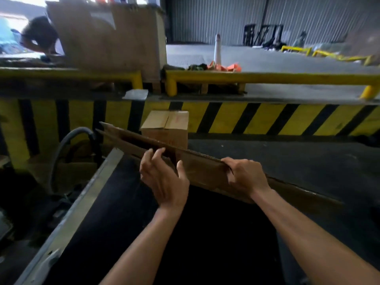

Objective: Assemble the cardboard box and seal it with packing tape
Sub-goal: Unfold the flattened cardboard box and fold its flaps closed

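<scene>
A flattened brown cardboard box (201, 171) is held on edge above a black conveyor belt (205, 233), running from upper left to lower right. My right hand (246, 177) grips its top edge, fingers curled over it. Just left of that, my left hand (164, 175) is at the same edge with its fingers spread, fingertips on the cardboard and thumb against the near face. No packing tape is in view.
An assembled small carton (166, 128) stands behind the flat box against a yellow-and-black striped dock wall (267, 118). Yellow rails (267, 77), a large cardboard sheet (107, 38) and a bent-over person (39, 36) are above. A grey hose (67, 138) curves at left.
</scene>
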